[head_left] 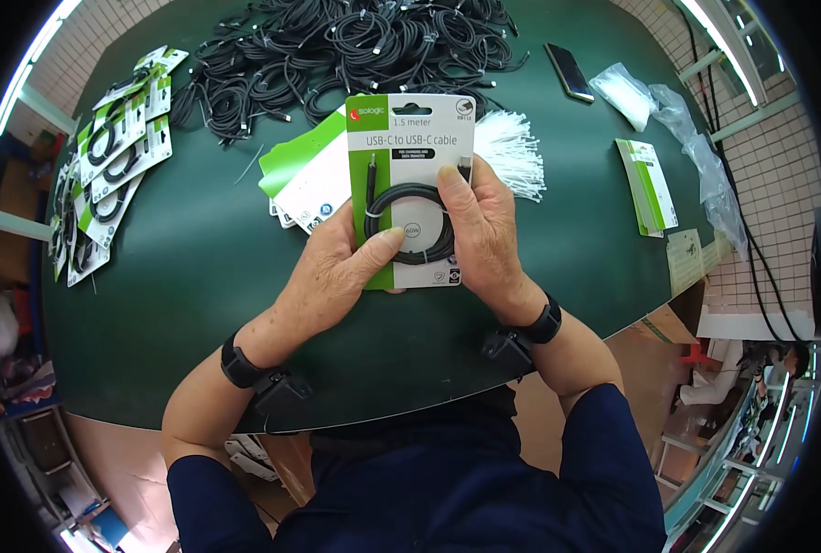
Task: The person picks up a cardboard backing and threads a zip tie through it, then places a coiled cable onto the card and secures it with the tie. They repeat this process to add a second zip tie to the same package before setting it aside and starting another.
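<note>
Both my hands hold up a white and green backing card [410,129] with a hang slot, over the middle of the table. A coiled black cable [420,192] lies on the card's front, bound by small white ties. My left hand [341,263] grips the card's lower left side, its thumb against the coil. At the right side, my right hand [484,221] presses its thumb on the card near a cable plug. The fingers behind the card are mostly hidden. Just beyond lie a fanned stack of similar cards [304,170] and a bundle of white cable ties [512,152].
A large heap of coiled black cables [355,46] covers the far side of the green table [189,313]. Carded cables [111,152] are piled at left. To the right are a phone [569,72], a clear plastic bag [624,97] and a stack of cards [647,189].
</note>
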A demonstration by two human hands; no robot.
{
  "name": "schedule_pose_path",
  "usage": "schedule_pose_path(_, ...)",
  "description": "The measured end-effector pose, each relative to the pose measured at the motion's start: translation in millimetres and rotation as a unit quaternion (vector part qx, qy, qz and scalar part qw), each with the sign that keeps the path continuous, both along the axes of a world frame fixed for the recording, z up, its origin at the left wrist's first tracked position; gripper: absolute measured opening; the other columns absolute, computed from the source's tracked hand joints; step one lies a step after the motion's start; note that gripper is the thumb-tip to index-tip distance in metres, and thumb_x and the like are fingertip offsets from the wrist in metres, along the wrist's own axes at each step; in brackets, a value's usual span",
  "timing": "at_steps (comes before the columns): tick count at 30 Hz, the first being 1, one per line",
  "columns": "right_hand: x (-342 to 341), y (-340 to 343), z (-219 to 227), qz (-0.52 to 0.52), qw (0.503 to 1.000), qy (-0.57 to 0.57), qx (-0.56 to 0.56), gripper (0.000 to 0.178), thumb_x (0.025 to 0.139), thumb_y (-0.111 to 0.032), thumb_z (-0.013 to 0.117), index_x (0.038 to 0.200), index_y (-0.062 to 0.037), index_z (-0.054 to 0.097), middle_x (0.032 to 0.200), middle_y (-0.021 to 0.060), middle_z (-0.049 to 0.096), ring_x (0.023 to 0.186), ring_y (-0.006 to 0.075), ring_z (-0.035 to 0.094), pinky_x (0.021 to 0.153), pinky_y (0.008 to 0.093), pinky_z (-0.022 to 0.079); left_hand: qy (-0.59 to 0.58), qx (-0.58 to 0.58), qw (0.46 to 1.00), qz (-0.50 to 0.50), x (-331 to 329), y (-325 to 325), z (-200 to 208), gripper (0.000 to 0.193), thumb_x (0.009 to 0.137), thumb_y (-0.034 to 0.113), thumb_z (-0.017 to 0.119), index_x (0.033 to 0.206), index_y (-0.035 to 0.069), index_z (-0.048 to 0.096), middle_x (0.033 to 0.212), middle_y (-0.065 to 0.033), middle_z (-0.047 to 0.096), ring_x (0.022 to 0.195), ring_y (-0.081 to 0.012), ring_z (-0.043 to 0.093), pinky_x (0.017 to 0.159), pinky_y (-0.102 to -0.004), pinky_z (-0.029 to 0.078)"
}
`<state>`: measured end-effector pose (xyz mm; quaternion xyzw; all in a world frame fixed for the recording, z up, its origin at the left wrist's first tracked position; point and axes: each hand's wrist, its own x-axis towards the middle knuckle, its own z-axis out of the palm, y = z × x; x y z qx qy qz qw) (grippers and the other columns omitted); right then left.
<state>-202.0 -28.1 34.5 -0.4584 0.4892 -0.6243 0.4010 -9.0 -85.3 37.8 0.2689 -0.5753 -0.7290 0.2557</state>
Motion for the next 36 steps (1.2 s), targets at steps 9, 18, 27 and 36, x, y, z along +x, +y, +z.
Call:
schedule_pose_path(9,-31,-5,15,0.022,0.999,0.025,-0.011,0.034,0.111,-0.019,0.059,0.135,0.0042,0.058,0.123,0.0106,0.072,0.109,0.0138,0.068,0.095,0.0294,0.055,-0.043,-0.009,0.999,-0.022,11,-6,18,0.044,0.107,0.025,0.067,0.140,-0.001,0.055,0.115,-0.0108,0.072,0.095,-0.0157,0.074,0.073,-0.0282,0.064)
schedule_pose_path(18,-18,11,74,-0.108,0.790,0.518,-0.311,0.044,0.084,-0.003,0.083,0.125,-0.0015,0.067,0.123,0.0129,0.072,0.117,0.0306,0.067,0.101,0.0437,0.052,-0.185,-0.493,0.850,0.018,31,-17,47,0.046,0.091,0.022,0.080,0.132,0.005,0.066,0.100,-0.0149,0.076,0.092,-0.0313,0.075,0.076,-0.0351,0.058)
schedule_pose_path(27,16,33,77,0.076,0.784,0.603,-0.127,0.033,0.083,-0.003,0.084,0.112,-0.0022,0.068,0.110,0.0100,0.071,0.097,0.0296,0.069,0.088,0.0405,0.054,-0.201,-0.699,0.686,0.023,44,-7,65,0.049,0.073,0.013,0.088,0.121,0.009,0.075,0.088,-0.0083,0.069,0.076,-0.0310,0.066,0.071,-0.0391,0.055)
schedule_pose_path(36,12,20,29,0.069,0.986,0.149,-0.002,0.016,0.101,-0.010,0.073,0.111,-0.0012,0.063,0.097,0.0043,0.068,0.090,0.0095,0.064,0.080,0.0265,0.054,-0.011,-0.396,0.850,0.346,26,-18,60,0.047,0.079,0.003,0.088,0.122,0.002,0.071,0.109,-0.0060,0.073,0.081,-0.0141,0.068,0.068,-0.0288,0.054)
